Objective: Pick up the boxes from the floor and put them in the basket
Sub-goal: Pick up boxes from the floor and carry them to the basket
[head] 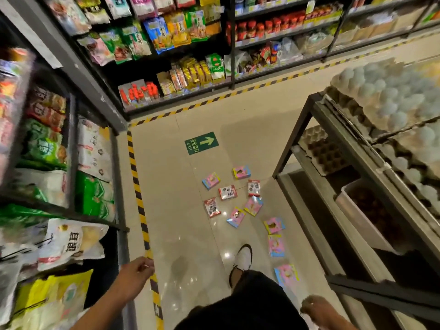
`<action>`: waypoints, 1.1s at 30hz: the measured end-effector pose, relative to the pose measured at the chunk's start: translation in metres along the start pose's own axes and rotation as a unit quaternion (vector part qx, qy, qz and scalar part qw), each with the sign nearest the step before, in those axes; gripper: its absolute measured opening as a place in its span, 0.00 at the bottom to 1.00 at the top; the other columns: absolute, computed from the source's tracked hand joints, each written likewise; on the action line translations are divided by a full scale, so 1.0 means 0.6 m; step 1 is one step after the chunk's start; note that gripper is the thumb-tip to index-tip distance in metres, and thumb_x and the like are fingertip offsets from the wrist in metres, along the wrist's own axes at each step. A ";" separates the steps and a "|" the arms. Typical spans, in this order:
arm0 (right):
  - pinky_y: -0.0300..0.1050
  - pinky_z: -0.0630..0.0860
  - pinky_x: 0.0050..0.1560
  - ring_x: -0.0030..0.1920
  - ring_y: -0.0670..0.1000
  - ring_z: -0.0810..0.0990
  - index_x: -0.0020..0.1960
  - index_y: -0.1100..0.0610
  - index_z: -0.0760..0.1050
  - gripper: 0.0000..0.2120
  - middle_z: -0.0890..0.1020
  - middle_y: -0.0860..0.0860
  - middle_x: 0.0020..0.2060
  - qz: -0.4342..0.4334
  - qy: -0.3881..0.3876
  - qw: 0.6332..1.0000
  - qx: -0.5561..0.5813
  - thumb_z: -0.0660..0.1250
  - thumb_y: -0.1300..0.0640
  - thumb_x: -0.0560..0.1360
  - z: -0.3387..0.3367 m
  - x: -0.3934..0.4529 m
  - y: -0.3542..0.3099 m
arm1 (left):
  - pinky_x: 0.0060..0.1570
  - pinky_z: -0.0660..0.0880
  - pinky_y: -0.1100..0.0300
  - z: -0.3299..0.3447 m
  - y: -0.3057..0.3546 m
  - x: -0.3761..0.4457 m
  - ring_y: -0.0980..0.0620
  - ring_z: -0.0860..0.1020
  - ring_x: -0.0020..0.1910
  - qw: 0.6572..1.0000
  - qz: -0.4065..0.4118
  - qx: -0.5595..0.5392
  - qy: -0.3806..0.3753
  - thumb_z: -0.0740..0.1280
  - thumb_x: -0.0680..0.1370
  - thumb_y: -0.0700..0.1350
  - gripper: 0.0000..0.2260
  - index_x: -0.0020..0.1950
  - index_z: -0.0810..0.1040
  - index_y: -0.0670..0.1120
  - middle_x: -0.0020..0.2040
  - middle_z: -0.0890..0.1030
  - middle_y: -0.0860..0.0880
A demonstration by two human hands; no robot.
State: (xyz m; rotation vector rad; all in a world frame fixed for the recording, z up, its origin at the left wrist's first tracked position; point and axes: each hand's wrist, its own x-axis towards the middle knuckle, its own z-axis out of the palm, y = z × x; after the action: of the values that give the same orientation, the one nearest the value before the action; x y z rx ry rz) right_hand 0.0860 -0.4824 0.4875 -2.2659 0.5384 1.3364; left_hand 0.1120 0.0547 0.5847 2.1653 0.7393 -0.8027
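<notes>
Several small flat boxes lie scattered on the beige tiled floor ahead of me. Some are pink and blue, such as one (211, 181) at the far left and one (286, 274) nearest my foot. Three are red and white, such as one (227, 192) in the middle. My left hand (137, 270) hangs at the lower left with fingers loosely curled, holding nothing. My right hand (314, 307) is at the bottom right, fingers curled under, with nothing visible in it. No basket is in view.
Shelves of snack bags (54, 148) line the left and the back. A rack of egg trays (390, 96) stands on the right, with a white bin (357, 210) beneath. Yellow-black tape (140, 206) edges the floor. A green exit sign (201, 143) is stuck on it. My white shoe (243, 257) steps forward.
</notes>
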 end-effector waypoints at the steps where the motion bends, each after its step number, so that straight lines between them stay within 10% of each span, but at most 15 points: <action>1: 0.28 0.71 0.25 0.27 0.37 0.76 0.33 0.49 0.84 0.10 0.77 0.39 0.25 -0.023 -0.015 0.999 0.037 0.75 0.61 0.69 -0.029 -0.011 -0.027 | 0.53 0.77 0.53 -0.009 0.006 0.011 0.50 0.81 0.44 0.999 -0.026 0.016 -0.023 0.71 0.76 0.44 0.01 0.46 0.82 0.48 0.44 0.85 0.47; 3: 0.43 0.75 0.24 0.20 0.39 0.73 0.30 0.49 0.78 0.15 0.76 0.44 0.22 0.008 0.048 0.996 0.069 0.71 0.63 0.72 -0.089 -0.009 -0.096 | 0.56 0.76 0.56 -0.031 -0.005 0.048 0.54 0.82 0.45 0.994 -0.070 0.056 -0.068 0.73 0.74 0.50 0.06 0.48 0.83 0.49 0.45 0.86 0.49; 6: 0.41 0.71 0.30 0.33 0.47 0.75 0.41 0.57 0.81 0.04 0.80 0.52 0.37 -0.012 0.071 0.992 0.107 0.71 0.59 0.74 -0.199 0.026 -0.218 | 0.61 0.74 0.60 -0.070 -0.005 0.105 0.54 0.82 0.55 0.986 -0.105 0.092 -0.093 0.73 0.70 0.56 0.18 0.56 0.83 0.48 0.52 0.85 0.52; 9: 0.41 0.69 0.37 0.39 0.51 0.77 0.51 0.61 0.82 0.07 0.82 0.58 0.46 -0.035 0.083 0.986 0.140 0.68 0.60 0.76 -0.292 0.055 -0.307 | 0.51 0.67 0.65 -0.113 0.092 0.133 0.48 0.78 0.59 0.980 -0.105 0.149 -0.073 0.66 0.81 0.45 0.13 0.65 0.77 0.43 0.60 0.80 0.45; 14: 0.41 0.70 0.36 0.36 0.50 0.76 0.48 0.60 0.82 0.04 0.81 0.55 0.41 -0.016 0.114 0.972 0.203 0.70 0.60 0.75 -0.349 0.133 -0.394 | 0.56 0.74 0.56 -0.202 0.194 0.311 0.46 0.81 0.56 0.974 -0.078 0.204 -0.057 0.71 0.77 0.43 0.06 0.53 0.84 0.45 0.53 0.83 0.44; 25: 0.41 0.67 0.37 0.36 0.50 0.74 0.40 0.55 0.78 0.09 0.78 0.54 0.39 0.205 0.047 0.897 0.390 0.75 0.53 0.65 -0.165 0.356 -0.586 | 0.47 0.74 0.56 -0.273 0.565 0.810 0.47 0.82 0.49 0.886 0.152 0.404 -0.169 0.69 0.77 0.46 0.03 0.50 0.79 0.50 0.47 0.82 0.50; 33: 0.45 0.73 0.54 0.57 0.55 0.78 0.66 0.57 0.73 0.29 0.80 0.56 0.59 0.249 0.016 0.857 0.451 0.76 0.49 0.70 -0.111 0.614 -0.754 | 0.50 0.70 0.58 -0.097 0.601 1.098 0.42 0.79 0.57 0.866 0.148 0.427 -0.212 0.72 0.76 0.47 0.15 0.60 0.78 0.44 0.56 0.81 0.43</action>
State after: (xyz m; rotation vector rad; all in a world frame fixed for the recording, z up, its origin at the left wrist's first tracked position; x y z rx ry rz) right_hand 0.5446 -0.1857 0.2726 -1.3941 1.4758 0.9196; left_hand 0.8057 0.0573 0.2912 2.5867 -0.2531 -1.5671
